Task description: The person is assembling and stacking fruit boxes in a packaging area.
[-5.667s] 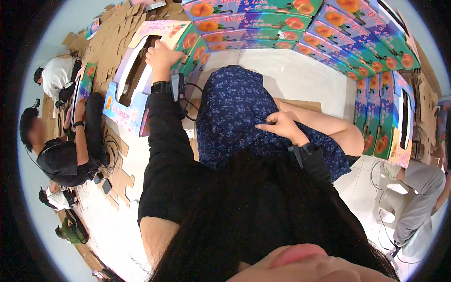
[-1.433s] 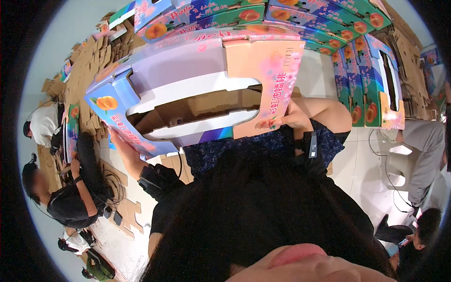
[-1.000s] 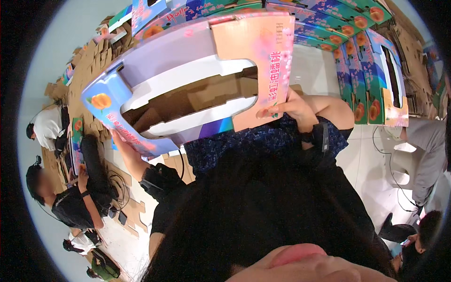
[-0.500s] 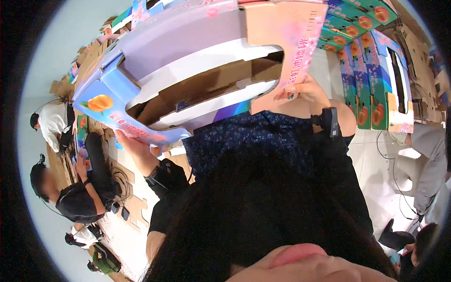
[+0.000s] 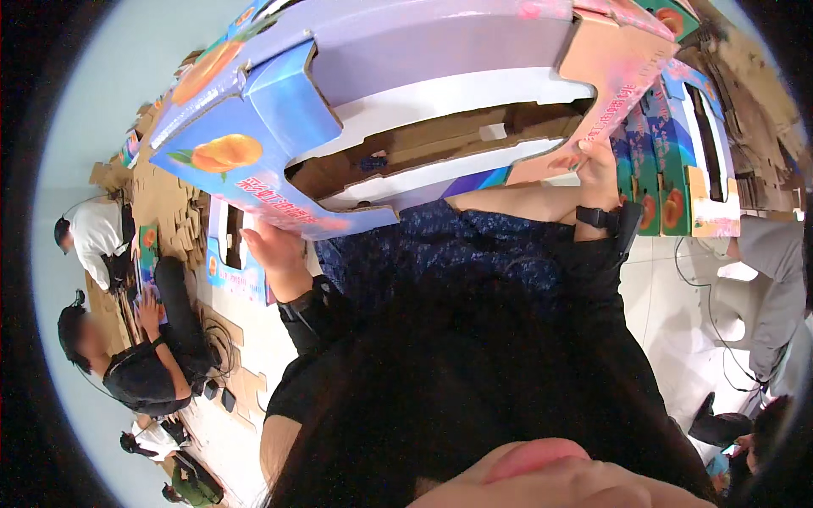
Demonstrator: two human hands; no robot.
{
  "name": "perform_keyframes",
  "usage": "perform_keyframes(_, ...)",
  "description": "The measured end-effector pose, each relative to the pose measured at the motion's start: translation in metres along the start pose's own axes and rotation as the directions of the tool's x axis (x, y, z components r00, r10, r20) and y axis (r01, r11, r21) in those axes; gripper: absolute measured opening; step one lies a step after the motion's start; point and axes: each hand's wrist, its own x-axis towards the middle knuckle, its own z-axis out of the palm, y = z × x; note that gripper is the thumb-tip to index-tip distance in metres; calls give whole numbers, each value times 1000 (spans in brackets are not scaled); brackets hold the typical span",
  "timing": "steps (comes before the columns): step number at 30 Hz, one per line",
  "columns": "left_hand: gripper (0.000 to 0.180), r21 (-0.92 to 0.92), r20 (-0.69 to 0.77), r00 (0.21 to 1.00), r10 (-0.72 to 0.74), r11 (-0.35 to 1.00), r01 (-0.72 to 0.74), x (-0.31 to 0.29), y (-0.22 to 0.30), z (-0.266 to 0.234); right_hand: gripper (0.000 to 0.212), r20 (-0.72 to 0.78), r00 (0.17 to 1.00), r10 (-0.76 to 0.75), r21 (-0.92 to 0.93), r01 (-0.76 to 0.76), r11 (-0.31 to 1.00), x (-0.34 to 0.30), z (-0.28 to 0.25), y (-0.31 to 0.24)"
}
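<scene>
Held up in front of me is a large printed cardboard fruit box point(image 5: 457, 42), lavender, blue and peach, with orange fruit pictured on it. A long cut-out in the side facing me shows its brown inside. At its lower left edge is my left hand point(image 5: 278, 258), gripping from beneath, with most of its fingers hidden behind the cardboard. My right hand point(image 5: 598, 172) is closed on the lower right edge, near the peach-coloured corner. Both wrists wear dark straps.
Similar fruit boxes point(image 5: 673, 169) stand stacked at the right, beside piles of flat brown cardboard point(image 5: 754, 127). Another box point(image 5: 233, 271) stands on the floor by my left hand. People point(image 5: 140, 364) sit among cardboard at the left. A cable point(image 5: 707, 313) crosses the floor at the right.
Both hands have shifted right with the box, which now sits farther right and looks larger. The box on the floor by my left hand has come into fuller view.
</scene>
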Motion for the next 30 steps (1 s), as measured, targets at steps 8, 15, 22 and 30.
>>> perform_keyframes(8,87,135,114,922,369,914,-382,33,6,14,24,-18,972,-236,171,235,957,-1,-2,6)
perform_keyframes(15,40,747,357,901,245,505,-433,5,-78,13,52,-413,754,-511,194,621,759,-64,-82,-38)
perform_keyframes(22,21,756,443,873,203,439,-486,20,-73,33,73,-602,276,-749,-247,827,504,-146,-17,-123)
perform_keyframes(30,16,770,456,865,211,394,-502,18,-69,35,81,-771,334,-542,-204,677,707,-184,-3,-138)
